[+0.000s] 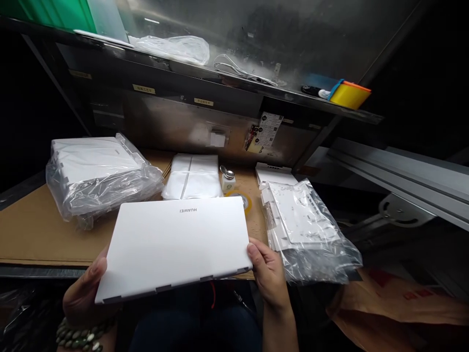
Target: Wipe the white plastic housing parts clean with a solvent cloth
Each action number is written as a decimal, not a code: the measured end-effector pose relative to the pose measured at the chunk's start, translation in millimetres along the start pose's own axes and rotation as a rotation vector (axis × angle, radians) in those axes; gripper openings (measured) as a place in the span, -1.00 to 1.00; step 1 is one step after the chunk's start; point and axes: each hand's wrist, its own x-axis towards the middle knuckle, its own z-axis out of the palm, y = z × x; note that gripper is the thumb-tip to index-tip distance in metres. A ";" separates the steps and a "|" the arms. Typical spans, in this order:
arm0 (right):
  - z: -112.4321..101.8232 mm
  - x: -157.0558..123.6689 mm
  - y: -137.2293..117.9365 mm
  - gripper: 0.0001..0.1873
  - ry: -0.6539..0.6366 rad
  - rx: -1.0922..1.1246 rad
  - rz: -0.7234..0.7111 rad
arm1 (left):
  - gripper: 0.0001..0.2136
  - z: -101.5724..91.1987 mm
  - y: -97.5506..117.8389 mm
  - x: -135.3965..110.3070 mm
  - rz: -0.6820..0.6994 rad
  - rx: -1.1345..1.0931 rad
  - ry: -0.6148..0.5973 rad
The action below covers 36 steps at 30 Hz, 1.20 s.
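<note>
Panel [176, 244], white and lettered HUAWEI, is held in both hands above the near edge of the counter [29, 239], its long axis running left to right between them; the left hand [82, 296] grips its left edge near the lower corner and the right hand [271, 276] grips its right edge, fingers closed on it at both ends, neither hand nearer. Beyond its far edge sit wrapped sheets [194, 176], a small bottle [228, 182] and a partly hidden tape roll [248, 201]; one bagged stack [95, 159] flanks it leftward, another bagged pile [309, 217] rightward.
</note>
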 end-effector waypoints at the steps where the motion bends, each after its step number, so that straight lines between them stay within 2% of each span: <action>1: -0.5 0.2 -0.7 -0.66 0.000 -0.008 -0.002 | -0.34 2.4 2.9 1.6 0.006 0.039 -0.037; 4: -3.2 0.4 -2.8 -0.67 -0.033 -0.057 -0.034 | -0.32 15.4 13.6 5.7 -0.049 0.177 -0.106; 7: -6.8 3.3 -0.6 -0.67 -0.108 -0.159 -0.072 | -0.24 29.0 23.0 7.2 -0.192 0.361 -0.081; 8: -8.0 5.4 1.8 -0.67 -0.119 -0.207 -0.087 | -0.24 31.3 24.9 6.8 -0.199 0.421 -0.074; 9: -9.2 7.9 5.1 -0.67 -0.116 -0.259 -0.107 | -0.27 32.1 26.2 6.0 -0.169 0.479 -0.077; 11: -11.2 13.2 13.1 -0.67 -0.083 -0.366 -0.152 | -0.45 29.4 27.3 3.6 0.004 0.596 -0.108; 15: -12.3 18.9 26.4 -0.66 -0.049 -0.485 -0.188 | -0.77 18.3 28.4 -2.3 0.361 0.844 -0.329; 17: -12.2 20.0 29.1 -0.66 -0.050 -0.508 -0.192 | -0.86 16.5 29.5 -6.0 0.447 0.887 -0.423; 19: -13.8 25.5 29.2 -0.67 -0.060 -0.539 -0.202 | -0.89 18.0 30.7 -10.9 0.502 0.891 -0.441; 22: -21.0 53.7 27.1 -0.68 -0.054 -0.614 -0.215 | -0.88 23.2 32.4 -19.4 0.521 0.873 -0.381; 26: -32.1 129.3 27.9 -0.69 -0.002 -0.837 -0.152 | -0.87 28.0 37.3 -26.5 0.585 0.885 -0.311; 28: -32.8 167.2 31.9 -0.77 -0.022 -0.994 -0.078 | -0.89 28.2 40.9 -27.2 0.658 0.917 -0.325; 30: -29.5 193.7 37.8 -0.80 -0.074 -1.136 -0.021 | -0.90 27.1 44.6 -27.0 0.703 0.931 -0.323; 33: -21.0 207.6 48.1 -0.78 -0.140 -1.283 0.010 | -0.90 23.5 48.9 -26.0 0.721 0.939 -0.313; 36: -15.4 202.3 54.8 -0.80 -0.150 -1.352 0.006 | -0.89 18.3 51.0 -24.7 0.760 0.941 -0.312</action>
